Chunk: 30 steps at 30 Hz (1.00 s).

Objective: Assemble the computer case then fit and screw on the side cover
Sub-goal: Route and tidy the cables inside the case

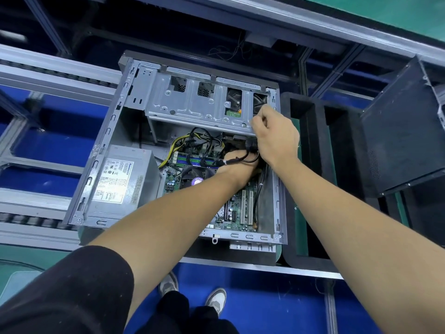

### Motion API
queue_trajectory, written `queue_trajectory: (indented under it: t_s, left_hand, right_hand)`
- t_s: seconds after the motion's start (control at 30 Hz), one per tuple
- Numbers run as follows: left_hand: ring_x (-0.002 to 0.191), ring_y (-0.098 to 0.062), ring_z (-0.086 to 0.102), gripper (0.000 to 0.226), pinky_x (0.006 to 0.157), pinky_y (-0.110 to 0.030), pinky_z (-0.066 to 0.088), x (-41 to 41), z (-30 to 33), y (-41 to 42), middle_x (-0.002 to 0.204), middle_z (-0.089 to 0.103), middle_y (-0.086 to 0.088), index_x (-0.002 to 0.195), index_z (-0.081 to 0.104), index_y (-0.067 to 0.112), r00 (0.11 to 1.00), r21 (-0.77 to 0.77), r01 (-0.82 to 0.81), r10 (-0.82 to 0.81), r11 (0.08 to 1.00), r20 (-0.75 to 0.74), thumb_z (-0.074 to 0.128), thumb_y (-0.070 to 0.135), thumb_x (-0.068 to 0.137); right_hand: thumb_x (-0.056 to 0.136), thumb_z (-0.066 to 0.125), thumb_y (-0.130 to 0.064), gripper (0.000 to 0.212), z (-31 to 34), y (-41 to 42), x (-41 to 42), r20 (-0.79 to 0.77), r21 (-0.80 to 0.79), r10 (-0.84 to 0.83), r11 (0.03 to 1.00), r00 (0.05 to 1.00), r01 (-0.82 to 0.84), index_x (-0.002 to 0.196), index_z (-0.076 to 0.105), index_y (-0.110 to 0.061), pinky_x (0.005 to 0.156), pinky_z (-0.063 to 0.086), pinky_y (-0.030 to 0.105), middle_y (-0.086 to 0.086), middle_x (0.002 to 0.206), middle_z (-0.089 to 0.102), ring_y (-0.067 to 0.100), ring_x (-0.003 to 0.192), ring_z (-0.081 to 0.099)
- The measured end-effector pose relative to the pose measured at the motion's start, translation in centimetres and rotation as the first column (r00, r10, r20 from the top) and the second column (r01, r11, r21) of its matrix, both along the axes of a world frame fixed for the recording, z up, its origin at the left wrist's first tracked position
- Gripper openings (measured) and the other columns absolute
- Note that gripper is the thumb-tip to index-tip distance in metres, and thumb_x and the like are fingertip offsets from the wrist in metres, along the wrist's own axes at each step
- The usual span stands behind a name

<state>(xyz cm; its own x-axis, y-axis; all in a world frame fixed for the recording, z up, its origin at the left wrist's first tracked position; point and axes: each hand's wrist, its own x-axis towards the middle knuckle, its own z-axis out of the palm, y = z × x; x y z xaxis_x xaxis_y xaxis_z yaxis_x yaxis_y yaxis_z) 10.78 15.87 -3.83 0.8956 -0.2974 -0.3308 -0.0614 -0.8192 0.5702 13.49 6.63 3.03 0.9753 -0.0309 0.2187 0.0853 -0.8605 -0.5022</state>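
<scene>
- The computer case (101,150) lies flat on its side with the open side up. Its long way runs from near to far, and the drive cage (199,102) sits at the far end.
- The power supply (120,179) is in the near left corner. The green board (231,208) is to its right.
- The left hand (237,168) reaches inside, under the black cables (240,160). I cannot tell how its fingers lie.
- The right hand (274,133) has curled fingers and pinches something small at the cage's right edge.
- A dark cover panel (399,131) stands well off to the right.
</scene>
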Motion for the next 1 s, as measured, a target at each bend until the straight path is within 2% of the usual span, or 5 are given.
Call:
queue_trajectory:
  t_s: [0.23,0.47,0.67,0.87,1.0]
  left_hand:
    - [0.104,-0.033,0.064,0.021,0.080,-0.030,0.042,-0.2,0.9,-0.1,0.116,0.067,-0.014,0.117,0.062,0.013,0.981,0.103,-0.012,-0.008,0.995,0.192,0.052,0.023,0.101]
    - [0.088,-0.024,0.057,0.026,0.076,-0.031,0.038,1.3,1.1,-0.1,0.112,0.070,-0.008,0.121,0.063,0.012,0.983,-0.033,-0.153,0.149,0.988,-0.104,0.061,0.026,0.099]
    - [0.130,-0.039,0.048,0.039,0.108,-0.048,0.035,0.8,0.8,0.3,0.137,0.056,-0.018,0.138,0.046,0.010,0.997,0.172,0.047,-0.055,0.984,0.046,0.056,0.018,0.101]
    - [0.092,-0.030,0.059,0.021,0.077,-0.032,0.043,1.6,1.3,2.8,0.118,0.064,-0.019,0.112,0.056,0.011,0.998,0.171,0.055,-0.061,0.984,0.032,0.051,0.000,0.095]
    - [0.101,-0.034,0.056,0.021,0.083,-0.032,0.041,1.6,1.7,3.4,0.127,0.061,-0.020,0.112,0.054,0.015,0.993,0.219,0.043,-0.065,0.975,0.095,0.042,0.006,0.096]
  right_hand:
    - [0.091,0.043,-0.036,0.024,0.2,0.0,0.0,0.000,-0.004,0.010,1.000,1.000,-0.010,0.075,0.048,-0.019,0.055,0.031,0.030,-0.002,0.066,0.056,0.018,0.067,0.055]
    - [0.090,0.042,-0.036,0.024,0.2,0.1,0.0,-0.018,0.006,0.007,1.000,1.000,-0.007,0.074,0.046,-0.019,0.056,0.032,0.030,-0.002,0.065,0.055,0.019,0.067,0.055]
    - [0.088,0.041,-0.036,0.025,0.3,0.1,-0.1,-0.023,0.048,0.005,0.999,1.000,-0.004,0.075,0.048,-0.015,0.058,0.034,0.032,0.002,0.072,0.062,0.022,0.071,0.057]
    - [0.089,0.039,-0.038,0.031,0.5,0.1,0.0,-0.066,0.066,-0.016,0.998,0.998,0.021,0.081,0.054,-0.012,0.071,0.046,0.034,0.003,0.084,0.069,0.023,0.081,0.060]
    - [0.090,0.039,-0.036,0.032,0.5,0.1,0.2,-0.058,0.076,-0.016,0.997,0.998,0.020,0.082,0.056,-0.011,0.076,0.049,0.036,0.005,0.089,0.072,0.025,0.086,0.062]
